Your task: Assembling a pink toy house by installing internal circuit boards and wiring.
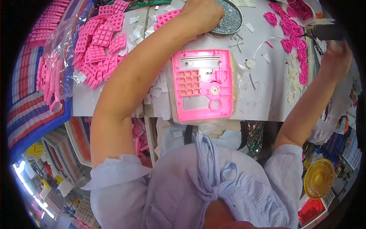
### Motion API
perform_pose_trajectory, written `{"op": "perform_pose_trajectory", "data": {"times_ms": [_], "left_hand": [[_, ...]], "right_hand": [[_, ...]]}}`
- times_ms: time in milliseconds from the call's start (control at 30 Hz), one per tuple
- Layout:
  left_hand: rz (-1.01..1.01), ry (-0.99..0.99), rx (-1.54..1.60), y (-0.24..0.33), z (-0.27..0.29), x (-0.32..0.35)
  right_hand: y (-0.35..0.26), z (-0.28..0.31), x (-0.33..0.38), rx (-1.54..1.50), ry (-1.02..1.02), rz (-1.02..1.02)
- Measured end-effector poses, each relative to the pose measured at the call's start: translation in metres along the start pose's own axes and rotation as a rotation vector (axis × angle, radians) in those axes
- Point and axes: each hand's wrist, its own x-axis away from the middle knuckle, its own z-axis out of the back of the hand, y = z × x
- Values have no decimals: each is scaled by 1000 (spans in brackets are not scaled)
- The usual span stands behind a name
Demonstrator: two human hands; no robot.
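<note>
Pale worktable (pixel 265 101), pink keypads (pixel 102 35) heaped at left; one pink plastic housing (pixel 205 89) at centre, inner face up on a plastic-wrapped pad (pixel 236 100).

Housing: shallow shell with windows, a keypad grid and raised posts; probably light and stiff, rather smooth, its thin ribs and posts likely the fragile parts; best held by the outer side walls. Left hand (pixel 206 14): at the round tin (pixel 242 26) of small metal screws (pixel 230 18), fingers curled downward, tips hidden; whether they pinch anything cannot be told. Right hand (pixel 338 57): raised at far right beside a dark tool (pixel 324 32), fingers blurred against the dark rim; grip cannot be told. Tool's far end lost in shadow; tin cut off by the upper edge.
</note>
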Motion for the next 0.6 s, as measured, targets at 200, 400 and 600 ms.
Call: {"op": "perform_pose_trajectory", "data": {"times_ms": [200, 400, 600], "left_hand": [[27, 232, 43, -3, 3, 11], [146, 167, 99, 9, 17, 12], [-119, 218, 285, 78, 64, 132]], "right_hand": [[-32, -106, 75, 24, -392, -321], [-48, -123, 109, -354, -695, -578], [-65, -123, 169, -618, -699, -508]]}}
